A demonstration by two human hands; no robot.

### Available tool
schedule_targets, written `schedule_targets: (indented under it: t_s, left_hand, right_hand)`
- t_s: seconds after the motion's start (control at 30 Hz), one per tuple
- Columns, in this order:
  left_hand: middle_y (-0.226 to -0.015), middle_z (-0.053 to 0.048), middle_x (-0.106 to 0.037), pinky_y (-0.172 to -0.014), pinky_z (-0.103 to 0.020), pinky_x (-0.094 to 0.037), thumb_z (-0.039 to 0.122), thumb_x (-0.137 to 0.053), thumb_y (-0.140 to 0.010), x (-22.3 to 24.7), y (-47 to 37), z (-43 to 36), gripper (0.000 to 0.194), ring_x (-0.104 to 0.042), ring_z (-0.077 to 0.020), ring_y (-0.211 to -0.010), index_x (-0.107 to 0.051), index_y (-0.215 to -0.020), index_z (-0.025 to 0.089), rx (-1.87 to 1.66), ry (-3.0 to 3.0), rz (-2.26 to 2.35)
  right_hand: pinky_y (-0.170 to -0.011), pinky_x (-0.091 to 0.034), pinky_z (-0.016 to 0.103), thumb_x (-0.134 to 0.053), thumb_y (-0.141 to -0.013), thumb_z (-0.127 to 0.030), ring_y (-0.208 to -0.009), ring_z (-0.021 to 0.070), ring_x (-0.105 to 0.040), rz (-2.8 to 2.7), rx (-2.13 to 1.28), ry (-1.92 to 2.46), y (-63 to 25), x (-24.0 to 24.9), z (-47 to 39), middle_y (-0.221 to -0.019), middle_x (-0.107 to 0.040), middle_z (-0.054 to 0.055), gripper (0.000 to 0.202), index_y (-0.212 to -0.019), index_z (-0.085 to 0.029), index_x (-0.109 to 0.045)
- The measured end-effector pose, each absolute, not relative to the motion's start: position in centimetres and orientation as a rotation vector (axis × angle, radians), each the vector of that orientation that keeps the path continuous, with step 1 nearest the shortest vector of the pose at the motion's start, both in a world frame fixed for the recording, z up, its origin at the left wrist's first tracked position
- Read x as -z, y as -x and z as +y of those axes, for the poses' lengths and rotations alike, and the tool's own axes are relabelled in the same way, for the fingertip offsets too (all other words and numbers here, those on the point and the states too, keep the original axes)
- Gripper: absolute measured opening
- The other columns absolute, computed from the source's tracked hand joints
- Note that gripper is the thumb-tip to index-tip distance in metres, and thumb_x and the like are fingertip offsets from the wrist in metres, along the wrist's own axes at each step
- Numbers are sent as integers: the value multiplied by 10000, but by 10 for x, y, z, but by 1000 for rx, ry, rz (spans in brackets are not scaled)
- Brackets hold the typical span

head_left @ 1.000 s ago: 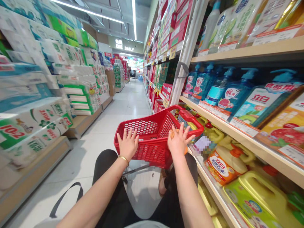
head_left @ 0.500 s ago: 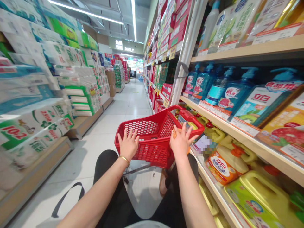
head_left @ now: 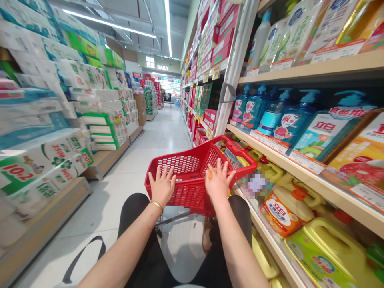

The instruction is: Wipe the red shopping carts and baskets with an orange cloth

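In front of my knees stands a red plastic shopping cart basket with perforated walls, turned sideways, its handle toward the right shelf. At the basket's near rim, my left hand is open with fingers spread, a gold bangle on the wrist. My right hand is over the near rim further right, also open, fingers apart. A small orange patch shows by its fingers; I cannot make out what it is. Whether either palm touches the basket is hidden.
Right of me, shelves hold blue pump bottles and yellow detergent jugs close to my right arm. Stacked tissue packs line the left side. A tiled aisle runs ahead. A dark strap lies at lower left.
My right hand has shifted left along the basket's near rim, away from the handle end. My left hand stays nearly in place. The camera view has tilted slightly.
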State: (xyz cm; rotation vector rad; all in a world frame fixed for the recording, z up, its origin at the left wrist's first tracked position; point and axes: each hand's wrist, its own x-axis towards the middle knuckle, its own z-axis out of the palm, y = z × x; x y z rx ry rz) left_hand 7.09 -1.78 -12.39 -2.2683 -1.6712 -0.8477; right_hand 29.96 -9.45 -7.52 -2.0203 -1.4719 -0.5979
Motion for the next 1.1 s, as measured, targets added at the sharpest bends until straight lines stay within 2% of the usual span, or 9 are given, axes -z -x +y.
schedule_targets:
  t_s: [0.1, 0.17, 0.4, 0.67, 0.77, 0.93, 1.0, 1.1]
  left_hand:
    - [-1664, -55, -399, -1259, -704, -19, 455, -310, -1074, 124, -73, -18, 545, -204, -368, -1597, -479, -1564, 286, 865, 2262, -1686]
    - [-1656, -63, -412, -1258, -708, -21, 455, -303, -1074, 123, -73, -18, 549, -205, -369, -1597, -488, -1559, 277, 870, 2260, -1689]
    - [-1657, -74, -409, -1257, -711, -48, 460, -307, -1069, 121, -69, -18, 554, -217, -369, -1594, -497, -1553, 269, 854, 2270, -1669]
    - [-1660, -55, -409, -1259, -708, -20, 458, -291, -1076, 124, -72, -18, 548, -220, -364, -1593, -484, -1560, 287, 866, 2254, -1669]
    - [-1658, -61, -411, -1260, -706, -18, 463, -287, -1075, 123, -71, -18, 555, -212, -363, -1596, -484, -1561, 280, 857, 2263, -1686]
    - [-1665, -60, -398, -1259, -707, -27, 466, -299, -1072, 121, -69, -19, 553, -203, -359, -1599, -477, -1564, 289, 821, 2269, -1687]
    - [-1662, -60, -403, -1261, -701, -31, 471, -306, -1071, 120, -69, -19, 551, -211, -360, -1596, -482, -1561, 292, 819, 2263, -1684]
    - [-1660, -67, -406, -1260, -703, -36, 468, -310, -1069, 120, -69, -20, 554, -217, -370, -1593, -486, -1560, 279, 839, 2271, -1676]
  right_hand:
    - [-1194, -22, 800, -417, -1061, -415, -1605, 423, -60, -1246, 692, 2098, -336, 62, -103, -1735, -236, 78, 454, -1434, -287, -642]
    - [-1193, -34, 801, -408, -1062, -400, -1603, 429, -57, -1255, 686, 2099, -329, 64, -101, -1738, -222, 80, 460, -1440, -275, -637]
    - [-1250, -32, 716, -435, -1066, -408, -1616, 342, -78, -1738, 508, 1869, -242, 96, -81, -1738, -232, 33, 443, -1464, -313, -605]
    - [-1166, -28, 834, -448, -1053, -393, -1599, 441, -68, -1241, 716, 2091, -339, 60, -106, -1735, -234, 76, 429, -1402, -277, -670]
    - [-1199, -37, 797, -424, -1058, -366, -1607, 404, -80, -1344, 657, 2054, -318, 67, -100, -1733, -235, 86, 436, -1396, -247, -673]
    - [-1286, -27, 639, -392, -1078, -384, -1615, 289, -135, -1802, 432, 1818, -244, 95, -80, -1705, -323, 62, 457, -1456, -254, -615]
    - [-1284, -9, 639, -398, -1078, -397, -1615, 289, -134, -1844, 427, 1807, -243, 96, -80, -1708, -315, 51, 454, -1454, -264, -616]
    - [-1255, 17, 702, -424, -1067, -401, -1613, 333, -115, -1693, 544, 1940, -281, 81, -92, -1719, -288, 43, 436, -1422, -280, -647]
